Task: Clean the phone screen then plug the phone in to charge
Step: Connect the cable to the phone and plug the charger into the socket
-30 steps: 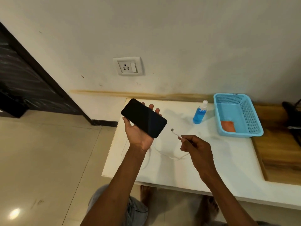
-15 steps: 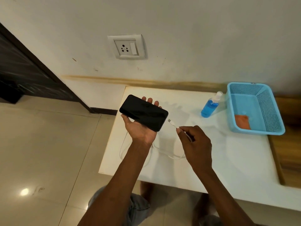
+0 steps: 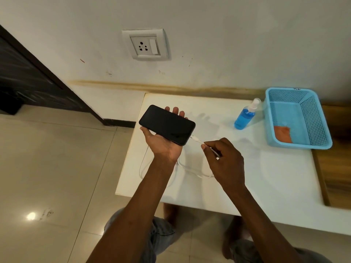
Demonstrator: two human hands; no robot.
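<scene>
Two hands at work: both held over the near left part of the table, close together, each holding something.
Wall (image 3: 228, 35): white and scuffed, with a socket (image 3: 145, 45) set in it above the table's far left corner.
Floor (image 3: 47, 158): pale glossy tiles to the left.
Table (image 3: 284, 177): white top, pushed against the wall.
Basket (image 3: 321, 120): blue plastic mesh, at the far right of the table, with an orange cloth (image 3: 283, 134) lying in its near corner.
Left hand (image 3: 163, 143): palm up, fingers and thumb curled round the phone's edges.
Right hand (image 3: 224, 158): fingers pinched on the cable just behind its plug.
Phone (image 3: 167, 124): black, screen up and dark, lying across the left palm above the table.
Bottle (image 3: 244, 118): blue liquid, clear spray top, standing just left of the basket.
Cable (image 3: 197, 174): white, looping on the table under both wrists; its plug (image 3: 195, 138) is at the phone's right end, whether seated I cannot tell.
</scene>
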